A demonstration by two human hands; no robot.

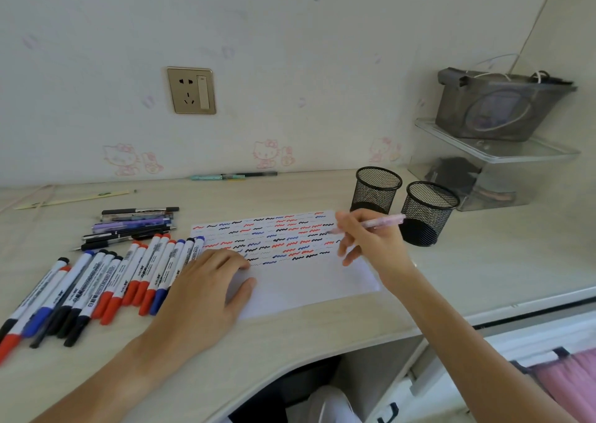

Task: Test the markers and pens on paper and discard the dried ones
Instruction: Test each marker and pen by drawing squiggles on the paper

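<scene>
Head view: I am testing a translucent pink pen (380, 222), right hand (371, 242) fingers pinching it, tip on the squiggle-covered white paper sheet (306, 280) that my flat, open left hand (206, 290) is pinning to the bench; next, judging its mark.

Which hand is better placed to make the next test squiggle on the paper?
The right hand: it holds the pink pen with the tip at the paper. The left hand lies flat, pinning the sheet.
</scene>
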